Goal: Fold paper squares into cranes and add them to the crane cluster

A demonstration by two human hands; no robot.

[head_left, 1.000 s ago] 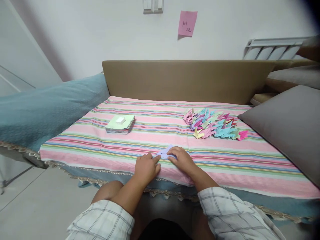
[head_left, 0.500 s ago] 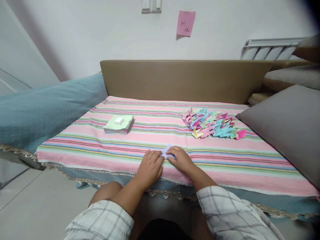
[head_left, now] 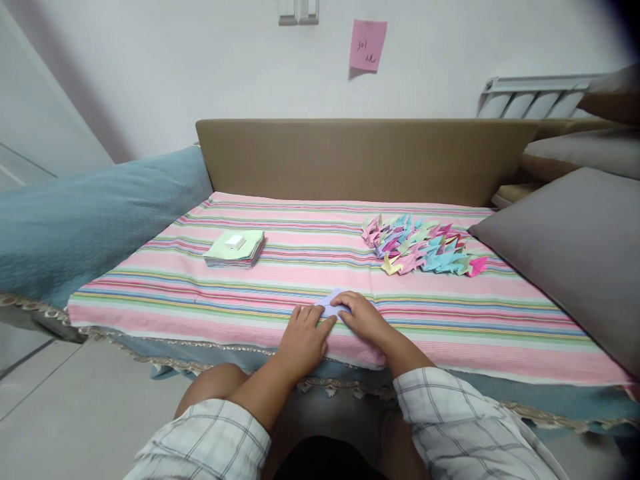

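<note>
Pressing the lavender paper [head_left: 333, 295], partly folded, onto the striped cloth [head_left: 300, 267] close to the near edge of the sofa [head_left: 350, 160]. Covering the paper's left end with the left hand [head_left: 303, 339], leaving those fingers loosely spread, and stretching the left thumb toward the right thumb. Curling the fingers of the right hand [head_left: 364, 319] over the paper's right part; pinching or merely pressing, cannot tell.

Resting the left hand farther right than a second ago, over the paper instead of pointing a forefinger at its narrow left tip, and so hiding more of that end. Spreading the left thumb wider than half a second ago. Keeping the right hand almost unmoved on the paper.

Facing, at the far right, a crowded cluster of folded paper birds [head_left: 425, 250], showing pink, blue, purple, green and yellow. Seeing, at the far left, a paper stack [head_left: 240, 257] bearing a small white block [head_left: 235, 242] on its pale green top sheet. Having a blue armrest [head_left: 125, 200] at the left, a grey cushion [head_left: 565, 227] at the right, and a pink note [head_left: 368, 45] sticking to the far wall [head_left: 150, 67].
</note>
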